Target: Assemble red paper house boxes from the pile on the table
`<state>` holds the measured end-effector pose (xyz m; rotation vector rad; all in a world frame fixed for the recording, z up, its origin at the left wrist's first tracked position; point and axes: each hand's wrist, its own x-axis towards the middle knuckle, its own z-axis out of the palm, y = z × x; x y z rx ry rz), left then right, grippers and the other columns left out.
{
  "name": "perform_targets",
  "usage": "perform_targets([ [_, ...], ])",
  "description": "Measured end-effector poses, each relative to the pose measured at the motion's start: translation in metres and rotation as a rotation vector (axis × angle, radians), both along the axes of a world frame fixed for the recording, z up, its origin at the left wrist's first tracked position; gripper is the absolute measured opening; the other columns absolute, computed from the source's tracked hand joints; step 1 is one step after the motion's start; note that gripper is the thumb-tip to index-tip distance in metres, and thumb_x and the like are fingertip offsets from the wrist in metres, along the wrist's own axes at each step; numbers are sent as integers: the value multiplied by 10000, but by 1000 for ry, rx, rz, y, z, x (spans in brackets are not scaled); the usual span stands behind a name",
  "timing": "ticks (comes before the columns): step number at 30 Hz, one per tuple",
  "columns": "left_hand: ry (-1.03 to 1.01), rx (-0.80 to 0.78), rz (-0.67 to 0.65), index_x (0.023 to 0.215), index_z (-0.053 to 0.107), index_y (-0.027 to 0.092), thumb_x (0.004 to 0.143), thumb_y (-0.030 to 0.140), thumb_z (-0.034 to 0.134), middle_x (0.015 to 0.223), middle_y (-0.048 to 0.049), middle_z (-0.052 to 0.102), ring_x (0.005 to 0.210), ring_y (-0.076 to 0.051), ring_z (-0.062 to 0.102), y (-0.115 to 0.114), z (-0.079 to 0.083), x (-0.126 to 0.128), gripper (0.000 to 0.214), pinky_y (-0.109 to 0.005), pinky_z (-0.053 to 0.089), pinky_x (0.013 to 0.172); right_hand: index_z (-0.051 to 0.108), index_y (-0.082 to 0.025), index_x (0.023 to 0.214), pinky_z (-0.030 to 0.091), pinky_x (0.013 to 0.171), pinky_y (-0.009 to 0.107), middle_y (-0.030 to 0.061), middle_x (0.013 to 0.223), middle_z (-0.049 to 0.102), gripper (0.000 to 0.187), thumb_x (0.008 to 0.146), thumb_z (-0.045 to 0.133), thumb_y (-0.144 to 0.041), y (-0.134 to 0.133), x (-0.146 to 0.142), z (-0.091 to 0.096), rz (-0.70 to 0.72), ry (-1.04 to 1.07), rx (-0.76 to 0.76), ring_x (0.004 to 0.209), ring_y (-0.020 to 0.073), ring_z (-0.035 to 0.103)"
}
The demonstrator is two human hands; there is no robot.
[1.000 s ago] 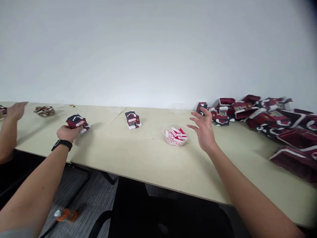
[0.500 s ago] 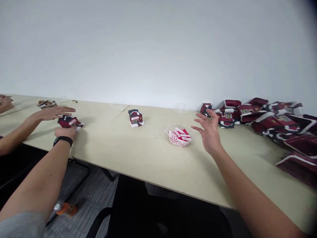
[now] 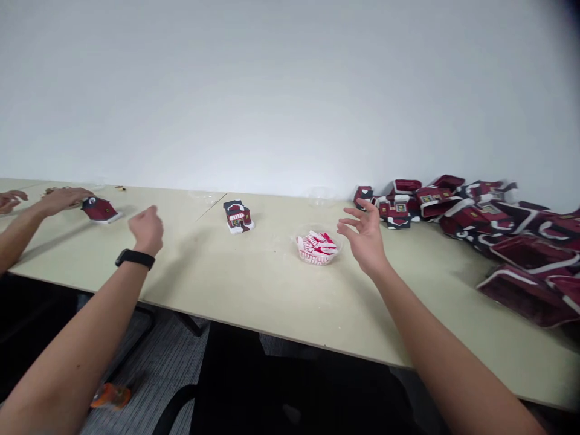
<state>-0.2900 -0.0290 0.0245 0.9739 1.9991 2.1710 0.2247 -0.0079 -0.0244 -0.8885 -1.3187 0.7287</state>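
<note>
My left hand (image 3: 147,231), with a black watch on its wrist, is over the left part of the table. Its fingers bend away behind the blurred hand, so whether they are closed is hidden. Left of it, a small dark-red house with white trim (image 3: 102,209) touches a co-worker's hand (image 3: 67,197). My right hand (image 3: 365,238) hovers with fingers spread and empty, just right of a clear plastic bowl (image 3: 312,258) of red and white striped pieces (image 3: 321,243). Between my hands stands another little house (image 3: 238,216) with a striped awning over its front.
Several red houses (image 3: 475,217) lie heaped at the right, some showing hollow undersides. A clear lid-like container (image 3: 319,196) is near the wall. Another person's hand (image 3: 11,200) is at far left. An orange bottle (image 3: 111,396) lies on the floor beneath the table.
My left hand has let go of the left house and drawn back to the right. That house is now farther left, at the co-worker's hand. My right hand remains open near the bowl.
</note>
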Motion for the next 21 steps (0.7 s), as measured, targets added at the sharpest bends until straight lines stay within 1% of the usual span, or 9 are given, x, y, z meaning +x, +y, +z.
perform_targets([
  [2, 37, -24, -120, 704, 491, 198, 989, 240, 581, 605, 20, 465, 587, -136, 448, 10, 3, 44, 301, -252, 403, 569, 429, -347, 1431, 634, 927, 494, 77, 1357, 601, 770, 760, 805, -363, 2, 2, -3, -40, -36, -5, 1038, 244, 690],
  [4, 191, 45, -405, 948, 615, 192, 878, 125, 615, 893, -35, 675, 793, -180, 627, 14, 10, 101, 96, -269, 500, 661, 443, -333, 1432, 641, 880, 478, 87, 1358, 595, 750, 764, 781, -349, 5, 5, -5, -68, -54, -21, 980, 232, 685],
  [5, 296, 82, -515, 1067, 632, 210, 809, 80, 641, 1048, -50, 709, 931, -204, 665, 14, 14, 130, 289, -293, 538, 745, 446, -328, 1433, 642, 858, 467, 89, 1361, 592, 745, 764, 772, -345, 7, 7, -7, -78, -57, -29, 959, 224, 680],
  [6, 397, 110, -584, 1138, 641, 225, 779, 61, 638, 1160, -65, 712, 1033, -226, 669, 14, 18, 160, 394, -324, 552, 811, 447, -323, 1433, 643, 841, 454, 89, 1363, 590, 745, 760, 768, -343, 9, 10, -8, -89, -58, -36, 944, 216, 676],
  [8, 588, 140, -703, 1199, 650, 236, 794, 71, 623, 1278, -83, 696, 1129, -250, 655, 16, 21, 213, 438, -381, 548, 919, 450, -313, 1426, 643, 810, 427, 89, 1364, 592, 752, 746, 768, -355, 13, 15, -9, -115, -57, -56, 923, 203, 670],
  [11, 771, 176, -747, 1240, 642, 223, 868, 118, 600, 1305, -109, 688, 1190, -278, 633, 25, 12, 268, 388, -441, 503, 1039, 459, -293, 1405, 641, 765, 386, 92, 1366, 594, 749, 728, 763, -394, 20, 22, -10, -159, -58, -98, 911, 192, 662],
  [14, 808, 148, -637, 1221, 642, 209, 908, 124, 547, 1280, -129, 700, 1246, -309, 602, 37, -13, 293, 339, -482, 445, 1100, 473, -282, 1379, 636, 724, 349, 87, 1366, 592, 722, 718, 734, -410, 24, 27, -9, -184, -57, -133, 904, 181, 653],
  [17, 842, 71, -610, 1202, 658, 219, 957, 169, 528, 1276, -123, 721, 1253, -313, 604, 40, -37, 298, 281, -488, 403, 1113, 483, -278, 1357, 629, 699, 326, 81, 1360, 595, 699, 710, 713, -407, 26, 28, -9, -193, -51, -155, 904, 176, 648],
  [21, 854, 30, -655, 1151, 694, 233, 1018, 272, 533, 1229, -105, 753, 1219, -300, 624, 37, -45, 289, 212, -485, 388, 1093, 494, -259, 1357, 621, 695, 329, 96, 1366, 601, 706, 698, 711, -388, 25, 28, -8, -195, -68, -169, 926, 191, 653],
])
